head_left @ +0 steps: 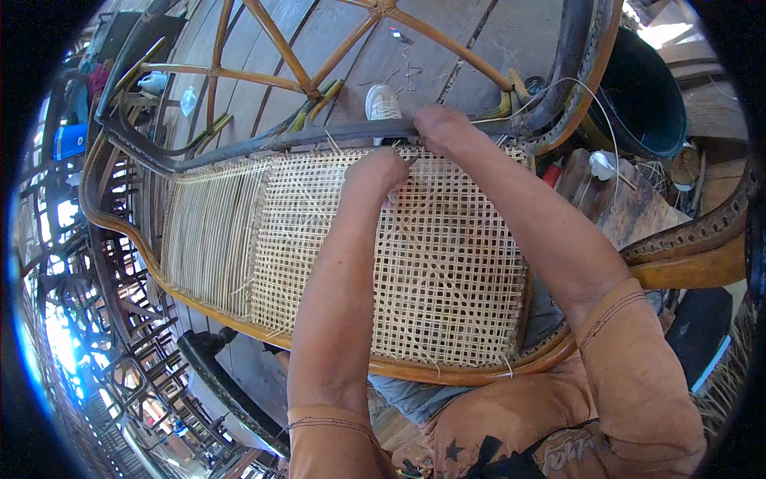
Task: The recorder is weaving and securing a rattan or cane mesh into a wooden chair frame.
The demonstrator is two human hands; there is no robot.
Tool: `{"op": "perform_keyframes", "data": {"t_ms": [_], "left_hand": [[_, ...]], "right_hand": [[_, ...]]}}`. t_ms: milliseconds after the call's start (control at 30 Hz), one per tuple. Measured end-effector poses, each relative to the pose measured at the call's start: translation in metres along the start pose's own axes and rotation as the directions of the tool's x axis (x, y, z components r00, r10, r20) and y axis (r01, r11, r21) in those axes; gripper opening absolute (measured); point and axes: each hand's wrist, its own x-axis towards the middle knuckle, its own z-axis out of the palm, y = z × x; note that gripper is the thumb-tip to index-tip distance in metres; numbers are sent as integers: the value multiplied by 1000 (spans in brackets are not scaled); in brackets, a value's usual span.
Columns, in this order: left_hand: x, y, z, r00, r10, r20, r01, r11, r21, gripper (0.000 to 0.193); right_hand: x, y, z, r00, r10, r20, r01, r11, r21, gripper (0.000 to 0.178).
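A woven cane panel (447, 263) lies across a curved wooden frame (128, 227) in front of me, open mesh on the right and middle, mostly parallel strands on the left. My left hand (377, 173) rests closed on the mesh near its far edge; a small dark tip shows beside its fingers, too little to name. Against the far dark rail (319, 134), my right hand (441, 128) is closed, its fingertips hidden from view. From near the right hand a long thin cane strand (604, 116) arches out and hangs down on the right.
Beyond the rail, rattan poles (271, 36) form a lattice over the plank floor, where a white shoe (383, 104) shows. A dark bucket (645, 100) stands at the far right. Several dark frames (144, 351) crowd the left. A curved wooden piece (694, 259) juts in at right.
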Motion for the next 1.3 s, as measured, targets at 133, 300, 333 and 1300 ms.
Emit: {"op": "perform_keyframes", "data": {"t_ms": [133, 300, 333, 1300], "left_hand": [[-29, 22, -11, 998, -55, -29, 51, 990, -133, 28], [-18, 20, -12, 993, -17, 121, 0, 990, 142, 33], [-26, 25, -15, 994, -50, 101, 49, 999, 18, 34], [-37, 14, -15, 982, 188, -17, -186, 978, 93, 27]], "right_hand": [[1, 10, 2, 999, -28, -29, 27, 999, -24, 15], [1, 5, 0, 998, -62, -12, 62, 998, -32, 13], [0, 6, 2, 995, -78, -65, 76, 997, -28, 14], [0, 2, -6, 997, -70, 20, 72, 993, -90, 22]]}}
